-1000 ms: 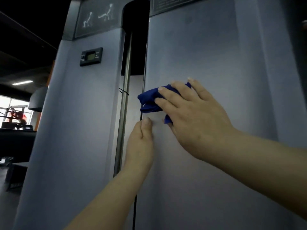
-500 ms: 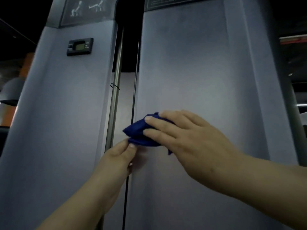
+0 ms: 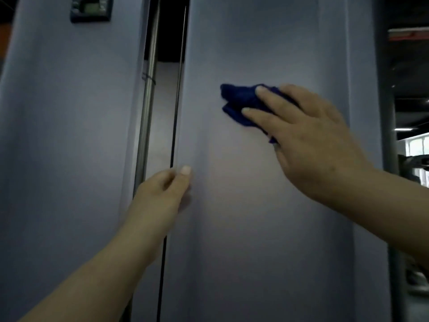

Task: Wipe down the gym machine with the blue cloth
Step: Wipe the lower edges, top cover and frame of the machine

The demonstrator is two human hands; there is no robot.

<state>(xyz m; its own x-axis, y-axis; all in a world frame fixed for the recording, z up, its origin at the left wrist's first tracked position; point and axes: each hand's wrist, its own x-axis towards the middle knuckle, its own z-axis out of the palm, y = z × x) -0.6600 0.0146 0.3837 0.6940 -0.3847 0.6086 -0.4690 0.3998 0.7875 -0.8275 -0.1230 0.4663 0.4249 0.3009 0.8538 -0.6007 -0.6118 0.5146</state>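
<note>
The gym machine's grey shroud panel [image 3: 255,217] fills most of the view. A bunched blue cloth [image 3: 241,101] lies flat against its upper middle, and my right hand [image 3: 308,140] presses it to the panel with straight fingers. Lower down, my left hand [image 3: 162,196] holds the panel's left edge: the thumb lies on the front face, the fingers curl round behind the edge and are partly hidden.
A second grey panel [image 3: 69,159] stands to the left with a small black display [image 3: 90,8] near its top. Between the panels run a steel guide rod [image 3: 148,101] and a thin black cable [image 3: 176,101]. Dark gym space shows at the right.
My right hand has slid the blue cloth to the right, away from the panel's left edge. My left hand stays at that edge. The view has shifted closer and lower.
</note>
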